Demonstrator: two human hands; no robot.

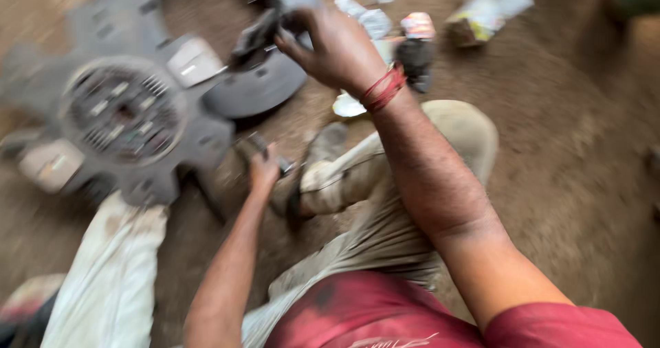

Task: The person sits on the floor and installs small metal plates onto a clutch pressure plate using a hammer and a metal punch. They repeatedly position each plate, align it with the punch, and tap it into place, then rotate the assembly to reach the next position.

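On bare dirt floor [564, 114], right hand [337, 45] grips a dark greasy part [256, 40]; left hand [263, 171] pinches a metal tool [265, 148] near a round clutch plate [124, 114].

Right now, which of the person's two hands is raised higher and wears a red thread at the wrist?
The right hand, gripping a dark metal part. The left hand sits lower, bare-wristed, holding a small tool.

Surface: bare brown dirt floor [577, 148], picture blurred. Upper left: large grey metal clutch plate [124, 114] lying flat on it, a dark round disc [258, 90] just beside, toward centre. Top centre to upper right: scattered crumpled wrappers [481, 11] and a small dark part [416, 62] near a white scrap [347, 106].
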